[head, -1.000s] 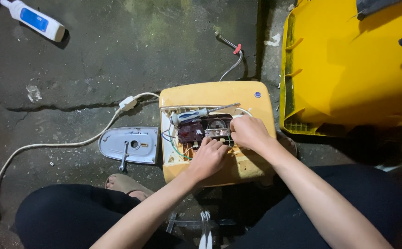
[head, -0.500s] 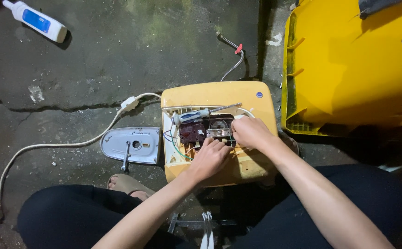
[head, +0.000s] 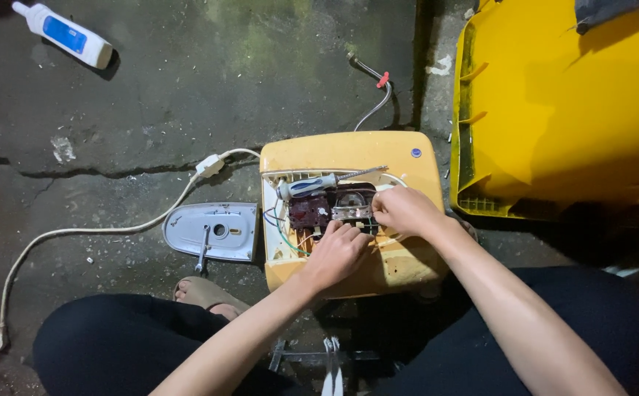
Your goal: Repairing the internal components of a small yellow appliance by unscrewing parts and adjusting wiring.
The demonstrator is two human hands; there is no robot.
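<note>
Both hands are working inside the open yellow casing (head: 349, 150), which is lying on the concrete floor (head: 187, 88). The left hand (head: 336, 253) is curling its fingertips onto the dark switch block (head: 311, 214) — pressing or pinching, I cannot tell which. The right hand (head: 402, 210) is pinching a small metal part (head: 352, 213) beside it. A screwdriver (head: 319, 184) is lying across the opening. A grey cover (head: 213, 231) is sitting just left of the casing — a white cord (head: 77, 232) is trailing away.

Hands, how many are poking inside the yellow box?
2. The left hand is at the lower middle of the yellow box, on the wiring. The right hand is just right of it. Fingertips are hidden.
</note>
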